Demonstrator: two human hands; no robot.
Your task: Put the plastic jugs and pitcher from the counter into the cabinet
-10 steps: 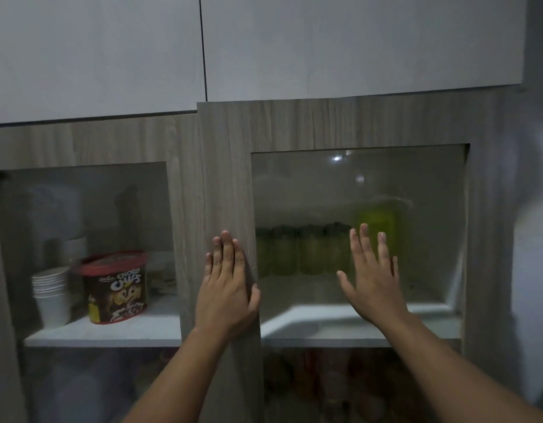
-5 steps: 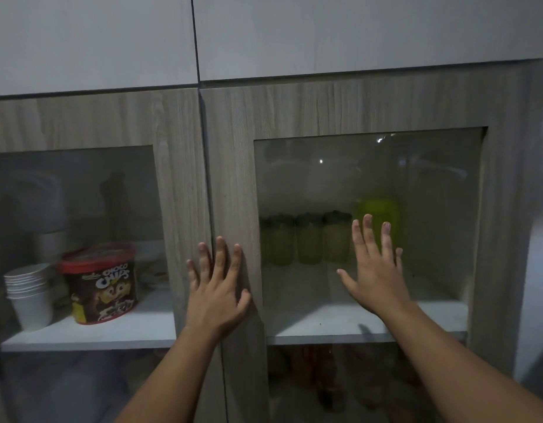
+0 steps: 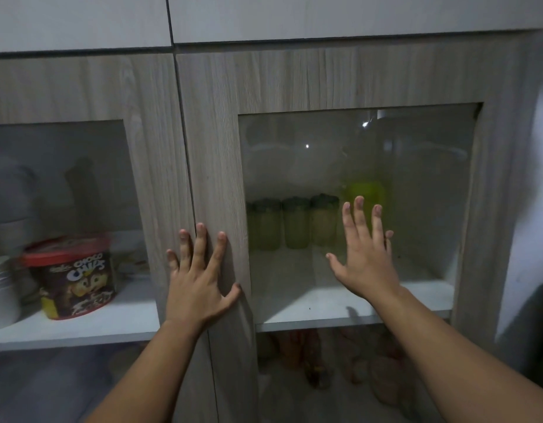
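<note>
Centre frame: left hand flat, fingers spread, on grained wood door frame; right hand splayed against smooth glass pane. Translucent green jugs behind, blurred.

Both cabinet doors flush. Left hand flat on right door wood stile, right hand spread on its glass. Behind glass: three jugs, green pitcher along shelf back edge.
</note>
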